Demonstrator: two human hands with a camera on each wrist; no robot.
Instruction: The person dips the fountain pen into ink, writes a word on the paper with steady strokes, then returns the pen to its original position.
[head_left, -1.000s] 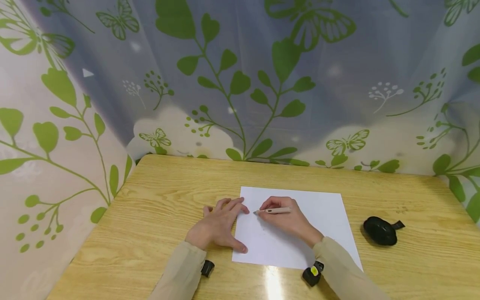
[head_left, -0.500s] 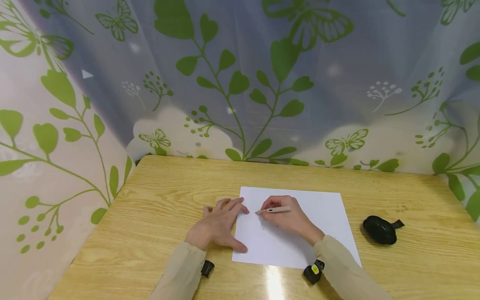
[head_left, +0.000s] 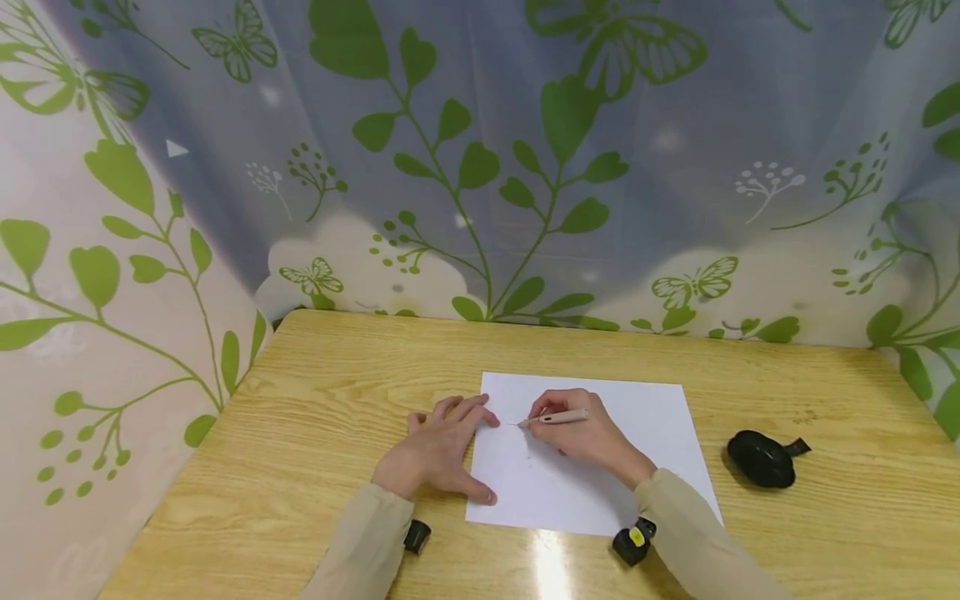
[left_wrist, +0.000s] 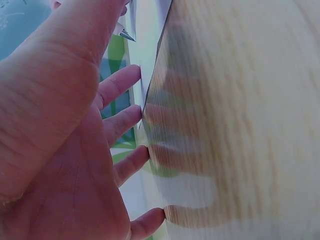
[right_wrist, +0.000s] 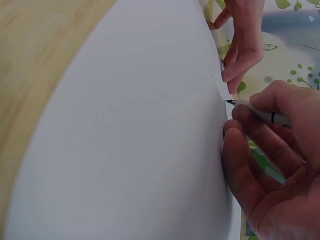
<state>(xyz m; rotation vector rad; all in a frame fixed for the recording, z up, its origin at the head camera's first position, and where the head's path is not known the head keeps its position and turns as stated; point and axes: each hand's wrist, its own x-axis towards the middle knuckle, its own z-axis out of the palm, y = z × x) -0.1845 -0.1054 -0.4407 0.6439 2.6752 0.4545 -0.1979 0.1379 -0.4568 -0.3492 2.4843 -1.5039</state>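
Note:
A sheet of white paper (head_left: pixel 600 508) lies on the wooden table. My right hand (head_left: pixel 581 433) pinches a pale-barrelled pen (head_left: pixel 564 417) between thumb and fingers, its dark tip at the paper. A short thin line runs left from the tip, with a few tiny marks below it. In the right wrist view the pen (right_wrist: pixel 265 115) slants toward the sheet and the other fingers curl beneath it. My left hand (head_left: pixel 438 454) rests spread at the paper's left edge, thumb and index fingertip on the sheet. In the left wrist view the fingertips of my left hand (left_wrist: pixel 65 150) touch the surface.
A black rounded object with a short tab (head_left: pixel 761 460) sits on the table (head_left: pixel 337 375) right of the paper. Black wrist devices show at both sleeves. A curtain (head_left: pixel 480 167) with green leaves and butterflies hangs behind the table and along its left side.
My right hand has moved slightly right with the pen, and a short thin line now shows to the left of the tip. My left hand has stayed in place.

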